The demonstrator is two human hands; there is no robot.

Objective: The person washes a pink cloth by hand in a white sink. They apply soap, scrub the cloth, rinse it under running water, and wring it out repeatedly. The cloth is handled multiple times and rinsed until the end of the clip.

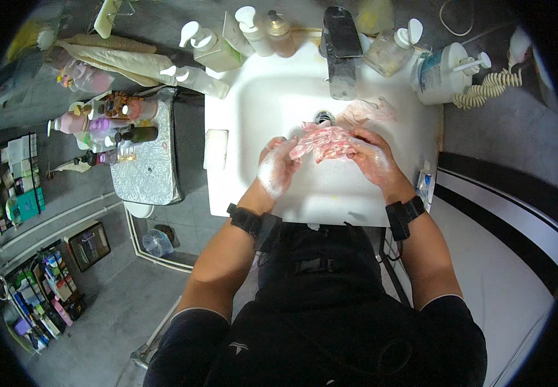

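Over the basin of a white sink (259,104), a wet pink-and-white patterned cloth (325,142) is bunched between both hands. My left hand (279,167) grips its left end, and thick soap foam coats the back of that hand near the thumb. At the cloth's right end, my right hand (373,155) pinches the fabric, with some lather on its skin. A second wet cloth, pale pink (368,111), lies crumpled in the basin beyond my right hand. The metal drain (325,117) shows just past the held cloth, below the dark faucet (342,53).
Pump bottles (216,48) line the sink's back left rim. A glass pump bottle (388,53) and a large white pump bottle (443,75) stand at the right, beside a coiled cord (487,89). A white bar-shaped object (216,149) rests on the left rim; a toothpaste tube (424,181) is at right.
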